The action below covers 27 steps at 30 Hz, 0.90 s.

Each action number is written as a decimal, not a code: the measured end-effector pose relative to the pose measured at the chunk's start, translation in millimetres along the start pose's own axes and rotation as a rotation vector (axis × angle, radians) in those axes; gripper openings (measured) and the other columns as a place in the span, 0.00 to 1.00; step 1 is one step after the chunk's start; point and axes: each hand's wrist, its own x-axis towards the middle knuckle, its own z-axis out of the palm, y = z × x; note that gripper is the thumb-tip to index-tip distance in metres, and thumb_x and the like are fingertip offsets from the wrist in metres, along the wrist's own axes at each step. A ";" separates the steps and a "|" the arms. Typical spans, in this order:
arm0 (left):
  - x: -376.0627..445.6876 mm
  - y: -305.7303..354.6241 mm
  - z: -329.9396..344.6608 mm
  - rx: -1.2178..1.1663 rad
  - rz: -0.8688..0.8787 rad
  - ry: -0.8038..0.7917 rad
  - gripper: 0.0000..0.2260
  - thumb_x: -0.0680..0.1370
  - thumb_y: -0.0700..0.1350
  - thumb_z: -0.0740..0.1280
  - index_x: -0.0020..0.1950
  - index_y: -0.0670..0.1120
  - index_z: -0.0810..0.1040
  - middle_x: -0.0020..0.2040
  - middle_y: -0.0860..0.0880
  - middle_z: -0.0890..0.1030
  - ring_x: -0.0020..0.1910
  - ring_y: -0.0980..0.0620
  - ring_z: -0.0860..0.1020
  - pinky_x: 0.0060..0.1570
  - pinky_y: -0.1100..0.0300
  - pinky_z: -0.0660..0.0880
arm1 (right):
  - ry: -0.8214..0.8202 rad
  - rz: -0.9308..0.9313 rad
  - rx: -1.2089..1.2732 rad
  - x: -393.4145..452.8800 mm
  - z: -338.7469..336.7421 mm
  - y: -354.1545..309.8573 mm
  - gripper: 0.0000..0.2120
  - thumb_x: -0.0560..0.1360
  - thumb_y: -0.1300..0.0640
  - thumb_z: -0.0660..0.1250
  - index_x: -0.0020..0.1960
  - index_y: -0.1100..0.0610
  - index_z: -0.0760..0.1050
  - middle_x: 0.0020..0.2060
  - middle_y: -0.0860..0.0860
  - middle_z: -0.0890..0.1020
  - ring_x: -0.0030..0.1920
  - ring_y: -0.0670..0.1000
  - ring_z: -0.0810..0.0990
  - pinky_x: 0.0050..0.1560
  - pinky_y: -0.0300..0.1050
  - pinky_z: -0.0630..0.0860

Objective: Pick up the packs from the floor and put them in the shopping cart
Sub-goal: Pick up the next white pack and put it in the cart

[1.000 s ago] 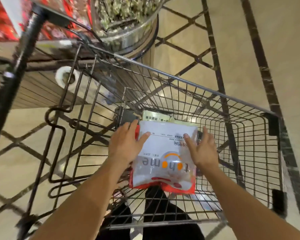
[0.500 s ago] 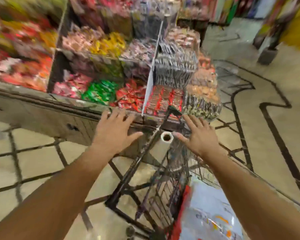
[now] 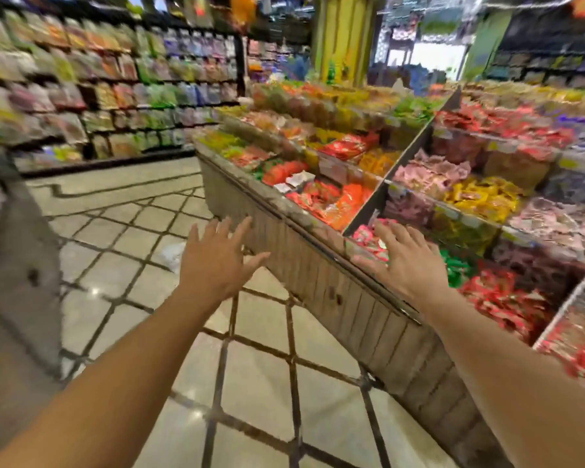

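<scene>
The shopping cart and its pack have dropped out of sight; a pale smudge on the floor [image 3: 171, 255] at ten o'clock is too blurred to name. Left hand [image 3: 217, 261] and right hand [image 3: 404, 265] hang spread, empty. At two o'clock, display bins [image 3: 284, 211] hold bright sweets.

Glossy beige tiled floor [image 3: 264, 376] with dark diagonal lines fills the lower frame. A wood-sided display bin [image 3: 362, 298] of colourful snack packets runs right; blurred wall shelves [image 3: 108, 96] upper left; yellow pillar [image 3: 341, 38] top centre.
</scene>
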 end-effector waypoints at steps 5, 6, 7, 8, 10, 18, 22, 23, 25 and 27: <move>24.2 -117.8 21.3 0.037 -0.212 -0.007 0.38 0.79 0.73 0.50 0.84 0.54 0.57 0.82 0.45 0.65 0.80 0.42 0.63 0.77 0.40 0.60 | -0.028 -0.228 0.013 86.8 28.7 -118.7 0.46 0.74 0.20 0.44 0.84 0.44 0.53 0.81 0.52 0.63 0.80 0.59 0.62 0.74 0.63 0.66; 31.4 -138.6 28.2 0.051 -0.237 0.001 0.38 0.79 0.73 0.51 0.84 0.53 0.59 0.81 0.44 0.67 0.79 0.41 0.65 0.76 0.40 0.63 | -0.030 -0.270 0.023 105.6 36.6 -138.3 0.48 0.72 0.19 0.41 0.84 0.44 0.53 0.81 0.52 0.63 0.79 0.60 0.62 0.75 0.63 0.65; 39.1 -157.5 35.4 0.060 -0.257 0.019 0.38 0.79 0.73 0.52 0.83 0.52 0.62 0.79 0.43 0.69 0.77 0.40 0.67 0.74 0.39 0.65 | -0.025 -0.303 0.034 124.8 44.9 -157.0 0.51 0.69 0.18 0.37 0.84 0.44 0.52 0.81 0.53 0.63 0.79 0.60 0.63 0.75 0.63 0.65; 48.6 -174.7 42.7 0.069 -0.275 0.035 0.38 0.79 0.73 0.52 0.82 0.52 0.64 0.77 0.42 0.72 0.76 0.39 0.69 0.73 0.38 0.67 | -0.022 -0.324 0.050 144.6 53.0 -175.4 0.53 0.67 0.17 0.35 0.84 0.44 0.52 0.82 0.53 0.62 0.79 0.61 0.62 0.75 0.63 0.65; 73.2 -204.2 56.2 0.090 -0.315 0.028 0.38 0.79 0.73 0.52 0.82 0.52 0.65 0.76 0.43 0.73 0.75 0.40 0.70 0.72 0.37 0.68 | -0.023 -0.348 0.095 185.7 71.4 -209.0 0.53 0.67 0.18 0.36 0.84 0.44 0.52 0.82 0.53 0.62 0.80 0.61 0.62 0.75 0.63 0.67; 210.6 -282.8 106.5 0.108 -0.375 -0.009 0.39 0.79 0.73 0.51 0.82 0.51 0.65 0.76 0.43 0.73 0.75 0.40 0.70 0.73 0.39 0.66 | -0.008 -0.466 0.134 350.6 117.8 -302.5 0.57 0.63 0.15 0.32 0.84 0.43 0.54 0.81 0.50 0.63 0.78 0.58 0.64 0.70 0.60 0.70; 270.2 -320.3 129.4 0.116 -0.379 -0.008 0.39 0.79 0.74 0.48 0.82 0.51 0.66 0.76 0.44 0.74 0.75 0.42 0.70 0.73 0.40 0.66 | -0.024 -0.477 0.106 427.7 133.3 -340.0 0.55 0.64 0.17 0.35 0.84 0.44 0.54 0.82 0.51 0.62 0.78 0.60 0.65 0.69 0.60 0.70; 286.1 -331.0 135.4 0.113 -0.388 -0.009 0.40 0.78 0.74 0.47 0.82 0.51 0.65 0.76 0.44 0.73 0.76 0.42 0.69 0.74 0.40 0.65 | -0.021 -0.481 0.099 446.7 138.0 -350.2 0.55 0.64 0.17 0.34 0.84 0.44 0.54 0.82 0.51 0.62 0.78 0.60 0.65 0.69 0.60 0.70; 318.0 -355.0 150.9 0.090 -0.411 -0.029 0.39 0.79 0.74 0.48 0.83 0.52 0.64 0.78 0.45 0.71 0.77 0.43 0.67 0.75 0.42 0.62 | -0.027 -0.492 0.089 484.6 149.6 -373.2 0.55 0.65 0.17 0.34 0.84 0.44 0.54 0.81 0.51 0.63 0.78 0.60 0.65 0.68 0.60 0.71; 347.5 -381.4 170.7 0.077 -0.424 -0.030 0.40 0.78 0.75 0.47 0.82 0.52 0.65 0.77 0.45 0.72 0.76 0.43 0.68 0.74 0.42 0.63 | -0.027 -0.502 0.077 520.6 166.5 -398.7 0.54 0.66 0.18 0.35 0.84 0.44 0.55 0.81 0.51 0.64 0.77 0.60 0.66 0.66 0.60 0.72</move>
